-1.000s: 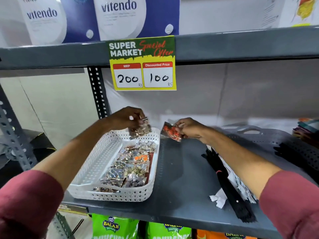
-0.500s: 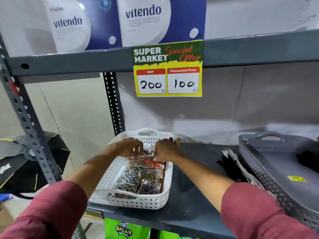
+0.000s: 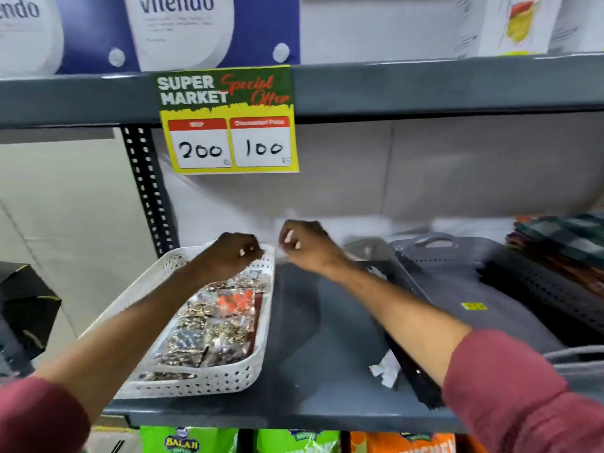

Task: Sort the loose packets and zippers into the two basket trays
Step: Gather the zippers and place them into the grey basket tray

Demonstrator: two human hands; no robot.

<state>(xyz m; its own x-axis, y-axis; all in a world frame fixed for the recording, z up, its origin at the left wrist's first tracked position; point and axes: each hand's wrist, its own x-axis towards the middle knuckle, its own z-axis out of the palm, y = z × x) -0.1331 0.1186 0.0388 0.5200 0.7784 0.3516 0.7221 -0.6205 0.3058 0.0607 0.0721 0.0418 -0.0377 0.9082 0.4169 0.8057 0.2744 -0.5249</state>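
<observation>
small clear packets of beads and trinkets (image 3: 212, 322) lie heaped in the white perforated plastic basket tray (image 3: 202, 384), which sits at the left of the dark grey metal shelf (image 3: 313, 361). one packet with orange-red contents (image 3: 236, 299) rests near the top of the heap. long black zippers (image 3: 413, 377) with a crumpled white paper tag (image 3: 385, 371) lie loose on the shelf between the white tray and the grey perforated plastic basket tray (image 3: 457, 263) at the right.

left hand (image 3: 225, 256) hovers over the far end of the white tray, fingers curled inward; whether it pinches anything i cannot tell through the blur. right hand (image 3: 307, 246) hangs just beyond that tray's far right corner, fingers loosely curled with nothing visible in them, though motion blur leaves this unsure.

by the look of it the packet side is well filled, and the step in hand is finishing a drop at the white tray. the next move probably calls for the right hand to reach back to the loose zippers, gather them along their length so they do not trail, and lay them in the grey tray.
</observation>
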